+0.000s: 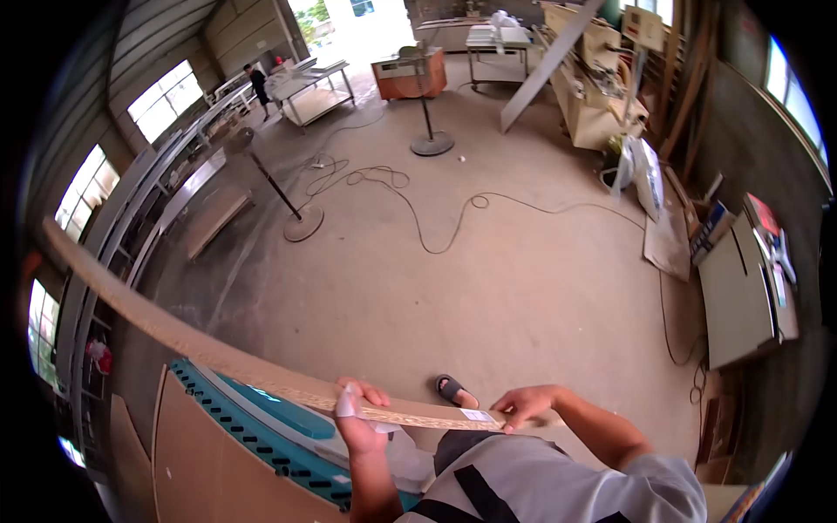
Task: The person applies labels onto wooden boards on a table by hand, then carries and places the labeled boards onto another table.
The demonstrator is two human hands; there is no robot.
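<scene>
A long, narrow particleboard strip [200, 344] runs from the far left to just in front of my body, its rough chip edge showing. My left hand [360, 417] is wrapped around it near the middle front, with something white around the thumb. At the near end, my right hand [526, 404] grips the strip beside a small white label [476, 415]. Below the strip on the left is a teal machine [253, 427] with a row of dark slots or rollers along its side.
A large brown panel [205, 462] stands beside the machine. Two fans on round bases [303, 223] and a loose cable [436, 248] are on the floor ahead. A cabinet [737, 296] stands right; a cream machine [602, 105] is farther back. Another person [258, 87] is far left.
</scene>
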